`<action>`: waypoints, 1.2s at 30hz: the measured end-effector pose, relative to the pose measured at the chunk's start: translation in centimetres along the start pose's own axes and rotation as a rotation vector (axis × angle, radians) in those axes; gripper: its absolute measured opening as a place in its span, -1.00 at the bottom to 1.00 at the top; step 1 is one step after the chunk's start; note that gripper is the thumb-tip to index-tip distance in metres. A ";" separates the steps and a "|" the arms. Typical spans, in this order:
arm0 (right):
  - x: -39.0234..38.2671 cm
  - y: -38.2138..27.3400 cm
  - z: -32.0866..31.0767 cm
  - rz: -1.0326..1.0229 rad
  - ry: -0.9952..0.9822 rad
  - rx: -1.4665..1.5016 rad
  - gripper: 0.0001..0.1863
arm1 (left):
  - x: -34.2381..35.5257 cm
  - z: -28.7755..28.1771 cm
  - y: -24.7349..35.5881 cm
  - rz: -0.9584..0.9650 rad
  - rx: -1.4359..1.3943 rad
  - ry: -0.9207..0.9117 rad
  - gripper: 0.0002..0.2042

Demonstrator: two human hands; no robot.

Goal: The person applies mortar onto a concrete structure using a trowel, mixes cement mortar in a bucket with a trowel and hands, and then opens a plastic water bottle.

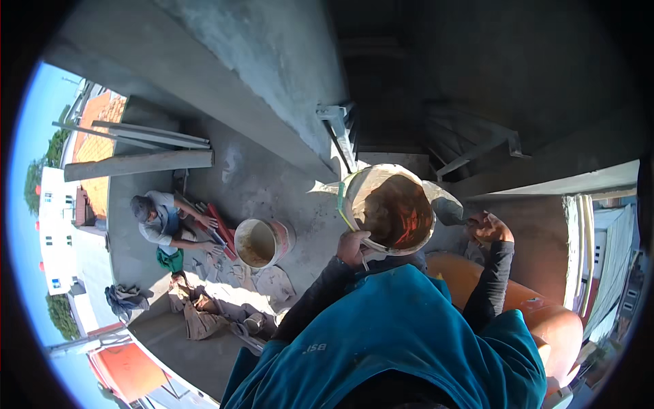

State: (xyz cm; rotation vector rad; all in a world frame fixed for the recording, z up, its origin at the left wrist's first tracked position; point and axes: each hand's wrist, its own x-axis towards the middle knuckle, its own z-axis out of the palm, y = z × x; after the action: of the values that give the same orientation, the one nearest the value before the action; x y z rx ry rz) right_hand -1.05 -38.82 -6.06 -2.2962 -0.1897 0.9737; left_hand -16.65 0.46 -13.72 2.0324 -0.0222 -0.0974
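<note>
Right in front of my body is a pale, mortar-stained bucket point(368, 183) with a yellowish-green edge on its left side. Wet-looking brown material and a reddish patch show inside it. My left hand point(353, 248) is closed on the near-left part of its rim. On the other side, my right hand point(489, 228) has its fingers curled round the handle end of a trowel point(444, 204). The grey blade lies beside the bucket's right rim, partly in shade. The handle itself is mostly hidden by my fingers.
A co-worker point(163, 225) crouches at left, hands by red long-handled pieces point(221, 235). Another bucket point(279, 235) stands nearby. Crumpled sacks point(204, 317) lie along a low wall. Metal brackets point(337, 129) stand ahead, planks point(143, 163) far left, and a large orange tank point(521, 300) close at right.
</note>
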 end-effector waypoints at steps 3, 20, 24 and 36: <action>-1.8 -11.4 3.5 0.189 -0.238 -0.127 -0.68 | -6.9 1.5 -3.8 -0.200 -0.641 0.414 -0.58; 6.9 -36.2 29.4 -0.502 -0.652 -1.003 -0.58 | -35.8 -6.8 -13.9 -0.416 -0.949 1.634 -0.78; 7.8 -38.4 33.1 -1.129 -0.511 -0.806 -0.67 | -36.5 -9.2 -9.1 -0.397 -1.104 1.843 -0.82; 12.8 -36.5 47.2 -1.703 -0.518 -0.958 -0.57 | -38.7 -14.6 -4.3 -0.419 -1.700 2.403 -0.74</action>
State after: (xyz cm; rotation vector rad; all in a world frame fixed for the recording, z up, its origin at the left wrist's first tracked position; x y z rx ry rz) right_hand -20.48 18.04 -16.71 -1.3804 -2.6456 0.3982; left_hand -54.18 17.65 -8.79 -0.4633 1.3489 1.4365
